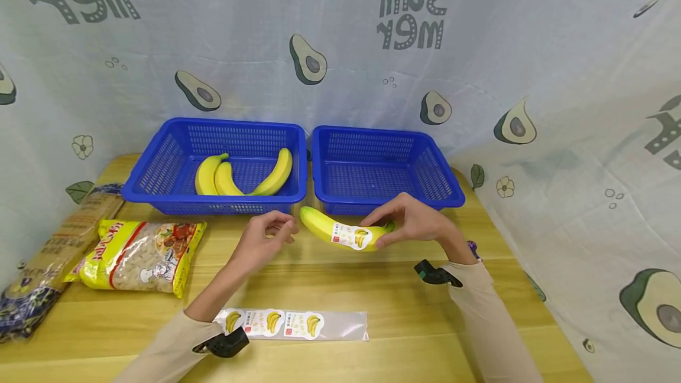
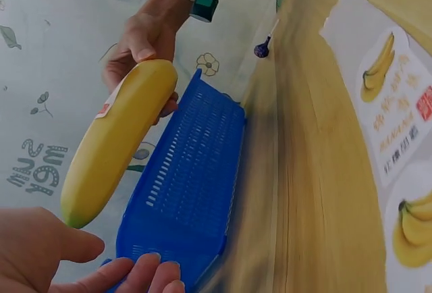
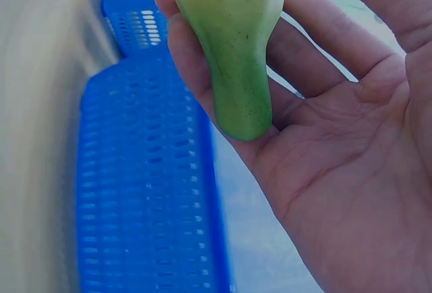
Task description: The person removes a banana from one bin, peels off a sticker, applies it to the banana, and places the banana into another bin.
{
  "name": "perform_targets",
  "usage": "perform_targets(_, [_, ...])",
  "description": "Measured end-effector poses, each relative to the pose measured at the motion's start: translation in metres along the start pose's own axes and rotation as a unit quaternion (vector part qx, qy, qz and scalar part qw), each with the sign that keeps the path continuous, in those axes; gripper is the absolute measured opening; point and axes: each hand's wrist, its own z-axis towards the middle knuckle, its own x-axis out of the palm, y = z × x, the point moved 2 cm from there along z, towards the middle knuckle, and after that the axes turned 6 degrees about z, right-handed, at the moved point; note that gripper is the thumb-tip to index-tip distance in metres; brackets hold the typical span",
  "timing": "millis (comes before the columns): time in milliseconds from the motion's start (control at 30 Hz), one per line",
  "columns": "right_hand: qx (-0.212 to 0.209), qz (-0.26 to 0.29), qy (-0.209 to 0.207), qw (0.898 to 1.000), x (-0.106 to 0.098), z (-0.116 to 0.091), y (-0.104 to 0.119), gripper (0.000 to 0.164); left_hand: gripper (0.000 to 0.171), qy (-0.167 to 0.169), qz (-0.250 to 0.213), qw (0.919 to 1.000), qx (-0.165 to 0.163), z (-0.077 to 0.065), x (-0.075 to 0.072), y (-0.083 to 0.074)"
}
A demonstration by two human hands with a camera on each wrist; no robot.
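Observation:
My right hand (image 1: 408,218) holds a yellow banana (image 1: 320,223) near its green stem end, above the table in front of the baskets. A white sticker (image 1: 351,236) printed with bananas lies along the banana's side. Close up in the right wrist view, the green stem (image 3: 243,97) lies against my fingers and palm. Just off the banana's other tip is my left hand (image 1: 266,235), fingers loosely bent and nothing in them. The left wrist view has that green tip (image 2: 79,217) close above my left thumb.
Several bananas (image 1: 273,175) lie in the left blue basket (image 1: 213,207); a second blue basket (image 1: 388,201) stands right of it. A sticker strip (image 1: 340,325) lies at the front, partly behind my left wrist. Two packaged food bags (image 1: 143,256) (image 1: 53,253) lie on the left.

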Motion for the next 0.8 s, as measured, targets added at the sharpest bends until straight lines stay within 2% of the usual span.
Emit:
perform_targets(100, [0.012,0.006,-0.009,1.0,-0.008,0.001,0.005,0.036,0.027,0.011,-0.05,0.9981,-0.034,0.005,0.011,0.0])
perform_targets(200, [0.021,-0.002,-0.019,1.0,-0.017,0.004,0.01,0.036,0.03,0.011,-0.123,0.9886,-0.086,0.011,0.024,-0.002])
perform_targets(267, [0.02,-0.009,-0.021,1.0,-0.022,0.006,0.012,0.035,0.032,0.005,-0.179,0.9768,-0.118,0.015,0.032,-0.004])
perform_targets(400, [0.015,-0.012,-0.022,1.0,-0.032,0.011,0.016,0.035,0.034,-0.004,-0.283,0.9447,-0.166,0.023,0.045,-0.009])
perform_targets(600, [0.024,-0.008,-0.029,0.999,-0.044,0.02,0.02,0.037,0.032,-0.045,-0.383,0.9036,-0.186,0.033,0.06,-0.013])
perform_targets(800, [0.028,-0.009,-0.016,0.999,-0.053,0.035,0.02,0.037,0.031,-0.098,-0.436,0.8747,-0.188,0.042,0.068,-0.013])
